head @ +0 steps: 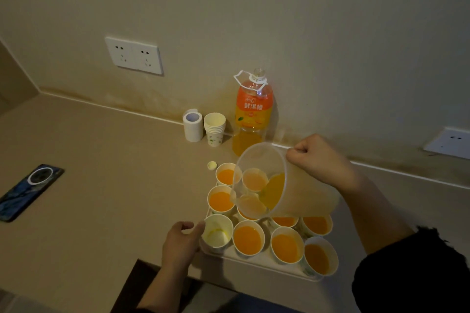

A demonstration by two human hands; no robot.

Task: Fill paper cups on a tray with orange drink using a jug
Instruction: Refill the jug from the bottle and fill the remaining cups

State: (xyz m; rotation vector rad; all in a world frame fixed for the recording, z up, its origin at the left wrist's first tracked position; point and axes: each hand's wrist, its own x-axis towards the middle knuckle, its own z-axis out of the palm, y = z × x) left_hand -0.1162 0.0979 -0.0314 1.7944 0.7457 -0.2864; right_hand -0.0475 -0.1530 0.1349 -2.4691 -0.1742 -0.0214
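**Last cup sits near-left of the spout**

Your right hand (320,160) is clenched on the handle of the jug (305,193), which is tipped with its long axis running from that fist down-left and its lip over filled cups (220,201). The nearly empty cup (217,234) stands at the front-left corner of the tray (256,263), nearer you than the lip. Your left hand (180,241) steadies it, thumb on its wall. You'll probably need to bring the lip toward yourself.

Clear jug (305,198) tilted over tray (267,265) of filled paper cups (248,239); near-left cup (217,234) seems almost empty.
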